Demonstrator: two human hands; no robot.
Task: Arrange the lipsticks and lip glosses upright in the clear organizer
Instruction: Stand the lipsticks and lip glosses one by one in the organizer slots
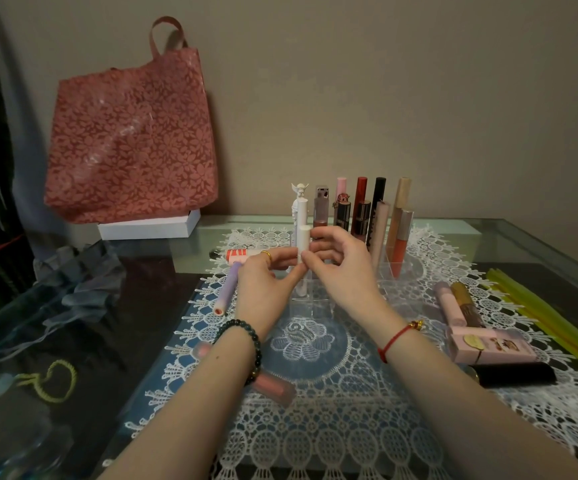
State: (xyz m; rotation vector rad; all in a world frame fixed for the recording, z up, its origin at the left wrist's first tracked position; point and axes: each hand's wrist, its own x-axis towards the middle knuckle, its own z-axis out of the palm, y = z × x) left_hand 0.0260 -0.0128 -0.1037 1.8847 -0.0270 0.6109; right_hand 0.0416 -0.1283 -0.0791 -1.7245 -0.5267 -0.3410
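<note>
Two hands (left hand [263, 282], right hand [343, 271]), fingers [327, 234] pinching white tube [303, 237] upright, clear organizer [315, 304], front cells free.

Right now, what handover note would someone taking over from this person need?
Left hand and right hand both pinch a white tube, upright at the clear organizer, front-left cell.
Done: back rows hold upright tubes.
Left: seat this one; then lavender tube, striped tube, pink gloss on the left; two tubes, pink box, black tube on the right.
</note>
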